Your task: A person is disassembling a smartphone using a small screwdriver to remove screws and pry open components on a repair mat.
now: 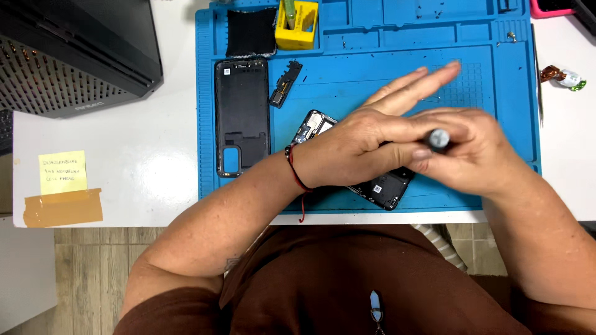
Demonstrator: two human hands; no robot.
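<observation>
We've got an opened phone [379, 183] lying at an angle on the blue mat [372, 68], near the mat's front edge, with both hands on top so only its two ends peek out. The top end shows some exposed board bits, the lower end is just black casing.

Left hand [360, 146] lies flat across the phone, pressing it down. Fingers are stretched out straight and close together, pointing toward the mat's far right corner, so that hand is pretty much fully open, palm down. There's a red string bracelet [297, 174] on that wrist.

Right hand [472, 152] is curled around a screwdriver [439, 139]; we mostly see the round grey cap of its handle sticking up between thumb and fingers. The hand is a bit blurred, so we can't tell exactly where the tip lands, but it's over the phone's middle. The two hands overlap right there, touching each other.

On the mat's left side sits the black back cover [242, 115], inside facing up, and just beside it a small black part [285, 84]. At the mat's back edge there's a dark cloth pad [251, 32] and a yellow holder [298, 26]. Left of the mat, on the white surface [136, 167], a yellow sticky note [62, 172] with a strip of brown tape [62, 208] below it.
</observation>
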